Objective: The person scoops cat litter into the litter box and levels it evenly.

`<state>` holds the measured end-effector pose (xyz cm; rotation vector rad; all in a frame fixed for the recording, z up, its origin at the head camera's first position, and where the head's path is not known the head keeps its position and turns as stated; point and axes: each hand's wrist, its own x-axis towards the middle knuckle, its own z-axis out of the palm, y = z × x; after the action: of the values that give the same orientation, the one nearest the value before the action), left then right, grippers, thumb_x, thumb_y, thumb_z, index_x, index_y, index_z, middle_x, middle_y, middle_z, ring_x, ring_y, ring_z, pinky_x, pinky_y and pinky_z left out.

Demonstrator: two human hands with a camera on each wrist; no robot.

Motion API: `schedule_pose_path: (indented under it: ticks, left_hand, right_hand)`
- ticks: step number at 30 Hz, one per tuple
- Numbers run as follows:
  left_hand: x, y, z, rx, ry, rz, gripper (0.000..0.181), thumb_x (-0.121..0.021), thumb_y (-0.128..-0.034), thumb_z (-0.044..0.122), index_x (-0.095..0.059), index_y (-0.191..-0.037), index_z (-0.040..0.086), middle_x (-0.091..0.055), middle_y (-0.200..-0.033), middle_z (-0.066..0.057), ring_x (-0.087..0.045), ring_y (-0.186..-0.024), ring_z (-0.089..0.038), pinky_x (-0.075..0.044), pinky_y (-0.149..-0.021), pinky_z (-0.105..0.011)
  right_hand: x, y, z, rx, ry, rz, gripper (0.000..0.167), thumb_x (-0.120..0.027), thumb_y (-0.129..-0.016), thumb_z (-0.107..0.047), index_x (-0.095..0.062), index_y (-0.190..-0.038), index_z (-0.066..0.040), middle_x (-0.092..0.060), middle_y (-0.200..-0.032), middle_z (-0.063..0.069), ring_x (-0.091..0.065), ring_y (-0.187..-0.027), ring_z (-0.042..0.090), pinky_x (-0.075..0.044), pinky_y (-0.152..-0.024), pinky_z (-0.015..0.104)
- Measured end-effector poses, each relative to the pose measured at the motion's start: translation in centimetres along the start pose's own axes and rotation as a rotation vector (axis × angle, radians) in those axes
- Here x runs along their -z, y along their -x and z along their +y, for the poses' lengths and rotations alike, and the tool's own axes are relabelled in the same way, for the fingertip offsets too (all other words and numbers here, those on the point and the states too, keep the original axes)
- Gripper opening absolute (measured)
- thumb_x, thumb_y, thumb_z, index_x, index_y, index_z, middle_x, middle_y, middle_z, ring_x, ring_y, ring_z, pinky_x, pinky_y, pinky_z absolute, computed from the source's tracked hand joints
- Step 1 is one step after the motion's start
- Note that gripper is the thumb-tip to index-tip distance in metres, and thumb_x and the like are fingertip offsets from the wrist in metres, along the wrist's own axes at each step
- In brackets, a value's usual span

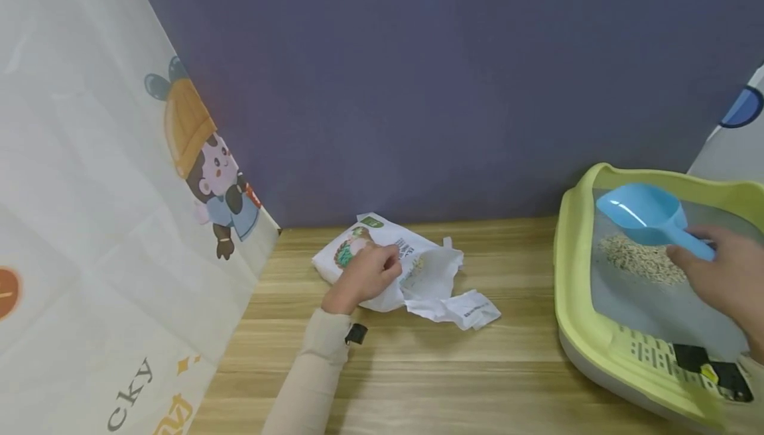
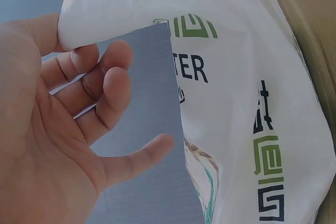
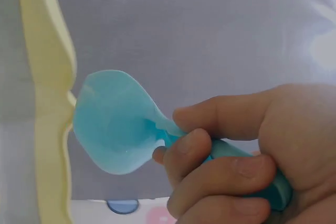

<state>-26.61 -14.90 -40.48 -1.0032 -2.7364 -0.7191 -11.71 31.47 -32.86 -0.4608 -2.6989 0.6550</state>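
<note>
Basically, left hand [image 1: 367,272] has the bag [image 1: 418,246]: thumb and index look to be pinching its edge, other fingers loosely bent, little finger stretched out. Bag lies flat on the table [image 1: 418,382], mouth gaping on the tray [image 1: 570,256] side, pellets [image 1: 416,268] showing just inside, torn flap [image 1: 462,309] at the mouth; can't tell if it's attached. Right hand [image 1: 725,279] wraps the scoop [image 1: 647,213] by its handle, thumb near the bowl. Scoop is held up over the tray, above the litter heap [image 1: 638,259] and clear of it; no litter visible in the bowl. Reads to me as scoop work between bag and tray, so: raise the edge with the left pinch until the mouth stands tall enough for the bowl, and get the flap out of the path, else it may snag. Go in nose-first and low, bowl face up, then level off before crossing the table gap; loose pellets would likely roll off a tilted bowl. Tip it low, inside the tray rim, so nothing bounces out. Handle grip seems well seated, no need to squeeze harder. Main risk, I'd say: tugging the bag sideways and spilling it on the table.
</note>
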Motion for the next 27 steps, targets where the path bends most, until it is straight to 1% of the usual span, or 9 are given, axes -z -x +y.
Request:
schedule_pose_path:
  ticks: [3,6,8,11,13,14,18,22,27]
  left_hand:
    - [0.1,0.0,-0.1,0.0,0.003,0.003,0.027,-0.053,-0.0945,0.014,-0.044,-0.07,0.019,-0.037,-0.06,0.007,-0.032,-0.053,-0.005,-0.03,-0.054,-0.022]
    - [0.3,0.1,-0.1,0.0,0.006,0.002,0.027,-0.053,-0.0943,0.014,-0.044,-0.07,0.018,-0.037,-0.06,0.007,-0.031,-0.053,-0.005,-0.03,-0.054,-0.022]
    - [0.3,0.1,-0.1,0.005,0.011,0.001,0.027,-0.053,-0.0942,0.013,-0.044,-0.069,0.019,-0.037,-0.06,0.007,-0.031,-0.053,-0.005,-0.03,-0.054,-0.022]
    - [0.3,0.1,-0.1,0.005,0.014,0.001,0.027,-0.052,-0.0939,0.013,-0.043,-0.069,0.019,-0.036,-0.059,0.007,-0.03,-0.053,-0.005,-0.03,-0.054,-0.022]
    - [0.3,0.1,0.0,-0.001,0.01,0.008,0.027,-0.052,-0.0936,0.013,-0.043,-0.069,0.019,-0.036,-0.059,0.007,-0.03,-0.053,-0.005,-0.03,-0.054,-0.022]
    - [0.2,0.1,0.0,-0.004,0.008,0.011,0.027,-0.053,-0.0934,0.012,-0.042,-0.069,0.018,-0.035,-0.059,0.007,-0.03,-0.053,-0.005,-0.029,-0.054,-0.022]
    - [0.2,0.1,0.0,-0.019,0.007,0.019,0.028,-0.053,-0.0937,0.012,-0.041,-0.069,0.018,-0.035,-0.059,0.007,-0.03,-0.053,-0.005,-0.029,-0.053,-0.021]
    - [0.2,0.1,0.0,-0.024,0.011,0.02,0.029,-0.052,-0.0944,0.013,-0.04,-0.068,0.018,-0.034,-0.059,0.007,-0.029,-0.052,-0.005,-0.029,-0.053,-0.021]
    - [0.2,0.1,0.0,-0.018,0.015,0.022,0.03,-0.052,-0.0949,0.012,-0.04,-0.068,0.018,-0.033,-0.059,0.007,-0.028,-0.052,-0.006,-0.028,-0.053,-0.021]
  right_hand:
    - [0.1,0.6,-0.6,0.005,-0.034,0.038,0.052,-0.056,-0.1,-0.01,-0.04,-0.137,0.023,-0.051,-0.109,0.049,-0.057,-0.079,0.053,-0.036,-0.051,0.03]
    - [0.0,0.8,-1.4,0.057,-0.012,-0.005,0.058,-0.06,-0.102,-0.022,-0.042,-0.141,0.016,-0.053,-0.113,0.048,-0.057,-0.08,0.051,-0.037,-0.053,0.032]
    - [-0.4,1.0,-2.3,0.126,-0.008,-0.05,0.058,-0.062,-0.101,-0.03,-0.048,-0.14,0.011,-0.059,-0.103,0.04,-0.056,-0.074,0.042,-0.035,-0.055,0.032]
    - [-1.6,1.2,-4.1,0.226,-0.043,-0.123,0.053,-0.064,-0.1,-0.035,-0.055,-0.137,0.002,-0.062,-0.085,0.02,-0.049,-0.068,0.022,-0.033,-0.056,0.031]
    - [-2.4,1.4,-5.4,0.275,-0.081,-0.186,0.048,-0.065,-0.1,-0.033,-0.058,-0.135,-0.001,-0.057,-0.079,0.008,-0.043,-0.063,0.014,-0.032,-0.055,0.029]
    - [-2.8,1.5,-6.1,0.293,-0.1,-0.221,0.046,-0.065,-0.1,-0.032,-0.059,-0.135,-0.003,-0.054,-0.077,0.005,-0.042,-0.061,0.013,-0.032,-0.053,0.029]
    - [-4.0,1.9,-8.7,0.361,-0.149,-0.344,0.037,-0.066,-0.099,-0.026,-0.063,-0.131,-0.007,-0.052,-0.075,0.002,-0.04,-0.057,0.011,-0.034,-0.05,0.029]
    - [-5.8,2.5,-10.9,0.429,-0.194,-0.411,0.032,-0.07,-0.095,-0.023,-0.068,-0.125,-0.009,-0.057,-0.075,-0.001,-0.043,-0.058,0.01,-0.038,-0.052,0.028]
    - [-8.0,2.7,-12.8,0.473,-0.221,-0.459,0.032,-0.072,-0.092,-0.021,-0.071,-0.12,-0.004,-0.06,-0.076,-0.002,-0.046,-0.06,0.011,-0.041,-0.052,0.027]
